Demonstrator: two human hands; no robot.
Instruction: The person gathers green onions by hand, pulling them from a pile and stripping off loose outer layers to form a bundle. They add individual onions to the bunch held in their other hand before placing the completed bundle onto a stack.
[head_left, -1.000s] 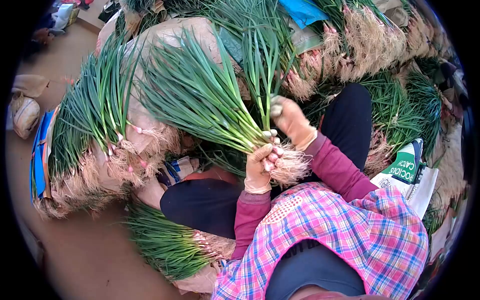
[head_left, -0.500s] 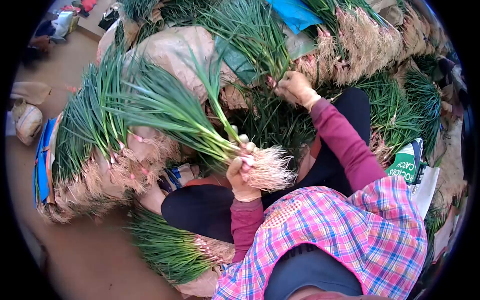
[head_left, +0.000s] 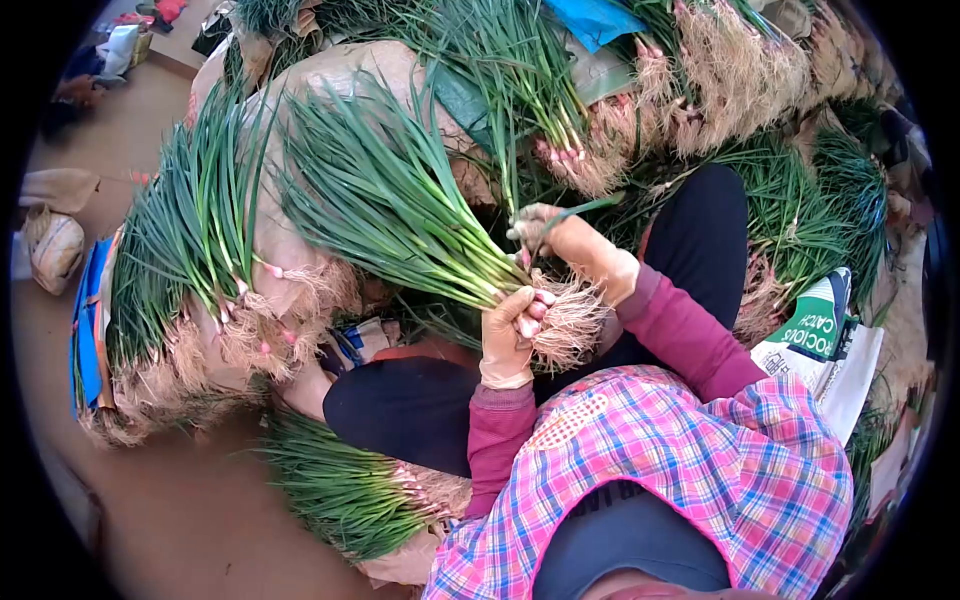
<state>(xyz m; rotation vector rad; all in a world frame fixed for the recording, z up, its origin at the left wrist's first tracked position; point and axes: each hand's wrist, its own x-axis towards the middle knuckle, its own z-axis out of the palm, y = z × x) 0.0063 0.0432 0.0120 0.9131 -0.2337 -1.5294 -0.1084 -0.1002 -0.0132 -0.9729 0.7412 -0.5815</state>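
Observation:
My left hand [head_left: 507, 340], in a pale glove, is closed around a thick bunch of spring onions [head_left: 430, 215]. Their green leaves fan to the upper left, while the pinkish bulbs and pale stringy roots [head_left: 568, 322] stick out past my fingers on the right. Just above the bulbs, my gloved right hand [head_left: 580, 250] has its fingers pinched on a spring onion stalk [head_left: 509, 175], whose leaves run upward. A loose green leaf crosses over the back of that hand. Behind it rests another pile of spring onions [head_left: 560, 130], roots toward me.
Rows of spring onions [head_left: 190, 230] lie on sacking to the left. More bunches [head_left: 345, 490] lie beside my bent knee. Heaped roots [head_left: 735, 85] fill the upper right, near a blue sheet [head_left: 595, 22]. A printed green-and-white bag [head_left: 815, 335] is at my right.
My right hand has come from the pile at the back down to the held bunch, with a stalk in its fingers. My left hand has shifted slightly right with the bunch.

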